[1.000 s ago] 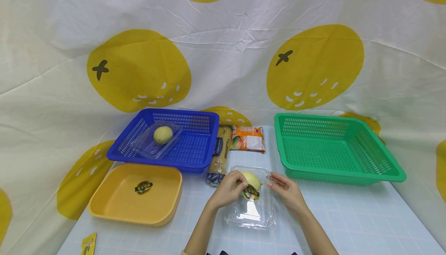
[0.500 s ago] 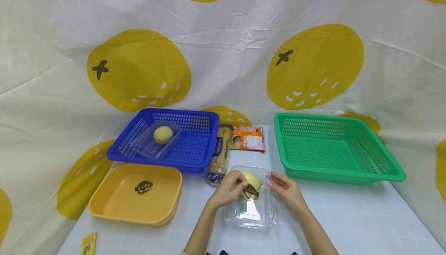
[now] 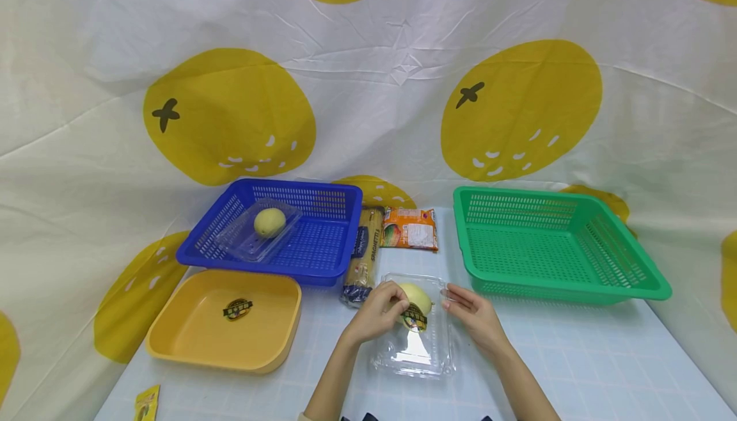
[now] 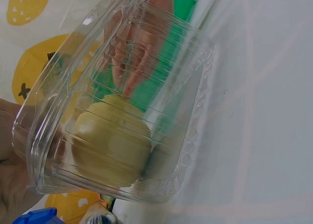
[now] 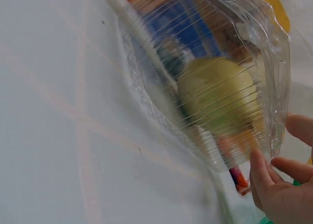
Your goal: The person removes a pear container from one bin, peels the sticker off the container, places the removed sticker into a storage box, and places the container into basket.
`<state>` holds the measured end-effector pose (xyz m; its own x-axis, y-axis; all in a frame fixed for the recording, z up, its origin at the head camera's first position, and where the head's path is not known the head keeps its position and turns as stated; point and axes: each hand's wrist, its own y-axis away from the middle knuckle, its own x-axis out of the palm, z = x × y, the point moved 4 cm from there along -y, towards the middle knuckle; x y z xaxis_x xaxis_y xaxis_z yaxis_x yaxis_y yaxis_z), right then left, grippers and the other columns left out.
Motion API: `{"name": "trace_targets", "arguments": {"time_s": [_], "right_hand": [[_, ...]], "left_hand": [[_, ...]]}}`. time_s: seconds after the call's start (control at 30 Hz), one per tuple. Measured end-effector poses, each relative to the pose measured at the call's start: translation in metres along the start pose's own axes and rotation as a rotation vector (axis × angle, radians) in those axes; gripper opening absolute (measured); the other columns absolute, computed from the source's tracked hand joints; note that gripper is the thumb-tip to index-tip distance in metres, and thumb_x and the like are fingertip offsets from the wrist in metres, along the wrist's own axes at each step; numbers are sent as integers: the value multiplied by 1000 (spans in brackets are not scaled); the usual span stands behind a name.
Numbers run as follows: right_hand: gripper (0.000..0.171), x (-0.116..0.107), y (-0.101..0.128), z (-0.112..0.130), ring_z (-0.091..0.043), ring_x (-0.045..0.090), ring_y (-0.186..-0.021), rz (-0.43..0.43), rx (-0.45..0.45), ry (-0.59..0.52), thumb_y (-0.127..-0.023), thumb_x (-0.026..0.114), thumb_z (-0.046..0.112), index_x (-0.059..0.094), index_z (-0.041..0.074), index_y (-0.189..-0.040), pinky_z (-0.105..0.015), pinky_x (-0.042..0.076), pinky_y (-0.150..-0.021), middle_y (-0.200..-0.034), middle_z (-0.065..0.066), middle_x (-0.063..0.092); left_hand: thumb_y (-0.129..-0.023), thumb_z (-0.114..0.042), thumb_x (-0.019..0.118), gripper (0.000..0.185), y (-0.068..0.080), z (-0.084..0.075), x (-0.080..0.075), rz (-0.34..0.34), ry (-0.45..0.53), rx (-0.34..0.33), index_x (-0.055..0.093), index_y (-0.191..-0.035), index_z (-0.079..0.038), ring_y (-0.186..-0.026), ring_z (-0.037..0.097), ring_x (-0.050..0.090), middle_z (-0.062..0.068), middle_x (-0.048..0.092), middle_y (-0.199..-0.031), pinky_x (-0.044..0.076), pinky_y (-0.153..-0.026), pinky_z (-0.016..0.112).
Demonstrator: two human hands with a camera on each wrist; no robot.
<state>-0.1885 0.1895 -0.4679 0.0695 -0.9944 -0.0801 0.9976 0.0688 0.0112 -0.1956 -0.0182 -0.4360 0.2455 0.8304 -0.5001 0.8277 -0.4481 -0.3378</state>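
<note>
From the head camera we see our left hand (image 3: 377, 312) curled over the top of a clear plastic box (image 3: 416, 331), fingers bent onto its raised lid where a pale yellow fruit (image 3: 416, 301) sits inside. Our right hand (image 3: 473, 317) lies on the box's right edge with fingers nearly straight, fingertips touching the lid's rim. The box rests on the light table (image 3: 576, 363). Left of the box sits a yellow tray (image 3: 173, 331); behind and to the left of it a blue basket (image 3: 340, 242) holds a second clear box with fruit (image 3: 269, 221). Just behind the box lie a spaghetti packet (image 3: 361, 254) and an orange packet (image 3: 410, 229); to the right of the box stands a green basket (image 3: 478, 267). A white cloth with yellow fruit prints (image 3: 368, 88) hangs behind everything.

From the left wrist camera, the clear plastic box (image 4: 146, 101) fills the view with the fruit (image 4: 110, 141) inside; our left hand (image 4: 10, 185) shows only at the box's near corner, gripping it, and the right hand's fingers (image 4: 132, 62) show through the far wall.

From the right wrist camera, the box (image 5: 220, 87) is blurred and the fruit (image 5: 220, 94) shows through its ribbed lid; our right hand (image 5: 281, 185) has its fingers lightly bent at the box's edge, and we cannot tell here whether they touch it.
</note>
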Motion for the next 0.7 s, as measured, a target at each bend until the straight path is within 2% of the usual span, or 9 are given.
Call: {"name": "trace_targets", "arguments": {"time_s": [0.7], "right_hand": [[52, 1, 0, 1, 1, 58, -99, -2, 4, -7, -87, 64, 2, 42, -14, -132, -15, 46, -86, -129, -30, 50]], "left_hand": [[-87, -2, 58, 6, 0, 0, 0, -11, 0, -14, 58, -81, -2, -78, 11, 46, 0, 53, -80, 41, -73, 24]]}}
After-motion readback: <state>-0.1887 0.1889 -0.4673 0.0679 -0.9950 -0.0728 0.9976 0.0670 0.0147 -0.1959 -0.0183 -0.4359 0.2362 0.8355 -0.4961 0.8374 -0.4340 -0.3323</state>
